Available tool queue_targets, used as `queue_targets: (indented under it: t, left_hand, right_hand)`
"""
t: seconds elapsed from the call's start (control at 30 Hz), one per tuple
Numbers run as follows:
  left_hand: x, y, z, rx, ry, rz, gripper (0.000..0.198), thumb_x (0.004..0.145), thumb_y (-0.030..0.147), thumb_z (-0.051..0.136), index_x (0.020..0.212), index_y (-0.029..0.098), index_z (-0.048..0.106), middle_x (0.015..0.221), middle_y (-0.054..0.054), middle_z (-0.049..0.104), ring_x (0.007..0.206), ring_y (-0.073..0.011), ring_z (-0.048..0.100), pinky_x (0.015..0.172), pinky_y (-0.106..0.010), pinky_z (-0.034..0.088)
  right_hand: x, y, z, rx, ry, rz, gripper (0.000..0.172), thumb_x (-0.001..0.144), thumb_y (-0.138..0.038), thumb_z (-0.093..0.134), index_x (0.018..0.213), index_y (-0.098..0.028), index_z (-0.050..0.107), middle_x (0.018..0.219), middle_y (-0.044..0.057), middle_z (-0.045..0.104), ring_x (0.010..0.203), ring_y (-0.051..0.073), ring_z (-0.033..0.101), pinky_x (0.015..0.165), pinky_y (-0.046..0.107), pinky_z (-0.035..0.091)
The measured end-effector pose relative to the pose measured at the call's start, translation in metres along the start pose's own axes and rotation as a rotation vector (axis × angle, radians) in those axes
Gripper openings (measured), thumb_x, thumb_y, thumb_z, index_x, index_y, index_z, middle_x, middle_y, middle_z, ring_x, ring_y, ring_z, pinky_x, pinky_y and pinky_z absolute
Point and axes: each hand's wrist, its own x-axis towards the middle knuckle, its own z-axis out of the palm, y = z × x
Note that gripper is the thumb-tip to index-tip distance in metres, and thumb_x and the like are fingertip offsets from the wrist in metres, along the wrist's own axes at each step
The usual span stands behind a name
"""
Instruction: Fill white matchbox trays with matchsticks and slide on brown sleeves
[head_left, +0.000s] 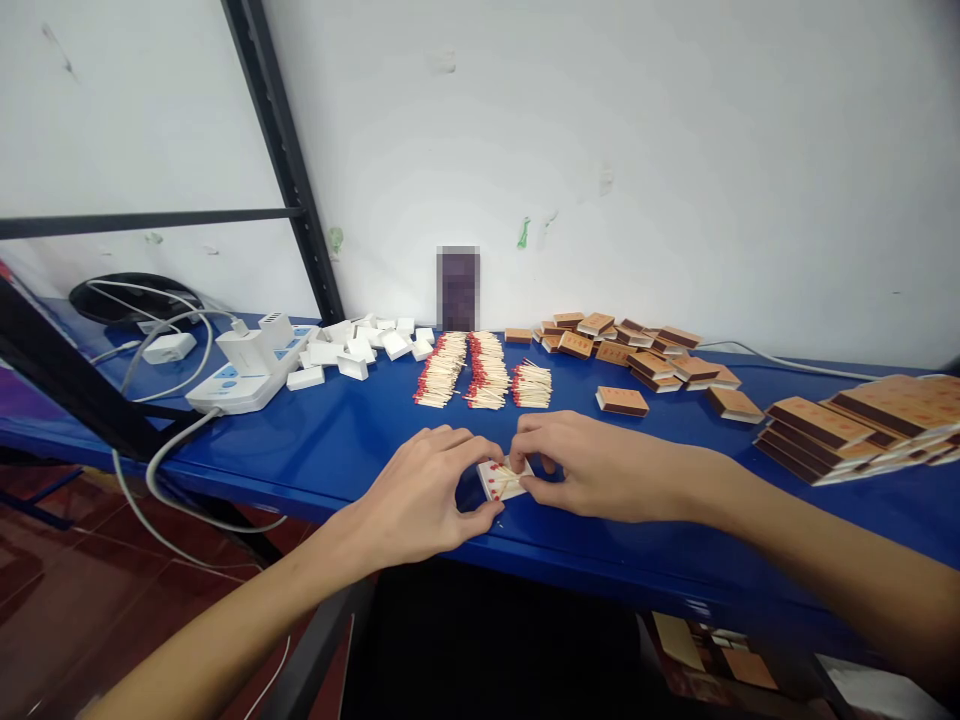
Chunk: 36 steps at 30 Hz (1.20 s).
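A person's two bare hands meet over a small white card tray (484, 484) at the near edge of a glossy blue table (330, 440). Red-tipped wooden matches (505, 482) lie in the tray, some at a slant. The left hand (481, 485) curves around the tray's left side, thumb and fingers apart; whether it grips the tray is unclear. The right hand (520, 476) has bent fingers and thumb at the tray's right side; whether it pinches a match cannot be told.

Beyond the hands are three rows of loose matches (486, 372), the right one shortest. Far left sits a jumble of white card trays (324, 353), beside a white power strip (247, 388). Tan-and-brown matchboxes (622, 401) are scattered far right, with a neat stack of matchboxes (821, 424) at the right.
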Motion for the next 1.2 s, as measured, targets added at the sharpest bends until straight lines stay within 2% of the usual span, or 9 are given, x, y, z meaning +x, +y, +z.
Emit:
queue_targets:
  t: [0.23,0.43,0.57,0.73,0.97,1.2]
  left_hand:
    - [-0.004,-0.005,0.000,-0.017,0.027,0.012,0.028,0.084,0.032,0.065,0.111,0.023,0.060,0.103,-0.002,0.067,0.088,-0.0191,0.060,0.080,-0.034,0.042]
    - [-0.005,-0.004,-0.001,-0.049,0.022,0.021,0.025,0.084,0.029,0.066,0.109,0.024,0.060,0.106,-0.001,0.068,0.092,-0.0193,0.060,0.084,-0.035,0.041]
    - [-0.005,-0.004,-0.001,-0.053,0.033,0.022,0.025,0.085,0.028,0.066,0.109,0.024,0.059,0.106,0.000,0.068,0.094,-0.0187,0.061,0.087,-0.036,0.041]
    - [-0.007,-0.006,0.000,-0.053,0.057,0.044,0.027,0.086,0.027,0.065,0.111,0.025,0.057,0.108,0.001,0.067,0.095,-0.0187,0.060,0.089,-0.036,0.039]
    - [-0.009,-0.004,0.000,-0.091,0.052,0.006,0.025,0.084,0.027,0.067,0.105,0.024,0.053,0.100,0.002,0.066,0.085,-0.0166,0.057,0.082,-0.033,0.039]
    - [-0.014,-0.002,0.004,-0.165,0.069,-0.065,0.029,0.081,0.030,0.071,0.103,0.026,0.053,0.092,0.005,0.063,0.084,-0.0150,0.057,0.080,-0.031,0.039]
  right_hand:
    - [-0.004,0.004,0.011,-0.050,0.113,-0.074,0.017,0.094,-0.024,0.050,0.100,-0.022,0.066,0.111,0.007,0.059,0.083,0.019,0.061,0.076,0.034,0.048]
    - [-0.006,0.000,0.017,-0.107,0.139,-0.125,0.017,0.095,-0.018,0.047,0.092,-0.021,0.063,0.118,0.007,0.058,0.087,0.019,0.062,0.076,0.035,0.048]
    - [-0.005,-0.002,0.021,-0.080,0.140,-0.125,0.016,0.095,-0.018,0.047,0.098,-0.020,0.063,0.113,0.008,0.062,0.087,0.020,0.062,0.076,0.035,0.048]
    - [-0.005,-0.001,0.023,-0.062,0.159,-0.121,0.019,0.099,-0.028,0.046,0.102,-0.019,0.062,0.103,0.007,0.065,0.087,0.021,0.062,0.077,0.036,0.049]
    - [-0.002,-0.002,0.021,-0.211,0.127,-0.138,0.021,0.097,-0.029,0.052,0.113,-0.021,0.063,0.104,0.007,0.065,0.084,0.021,0.063,0.075,0.036,0.048]
    - [0.001,-0.010,0.020,-0.476,0.153,-0.249,0.015,0.095,-0.020,0.053,0.092,-0.015,0.067,0.086,0.007,0.066,0.080,0.022,0.065,0.073,0.037,0.047]
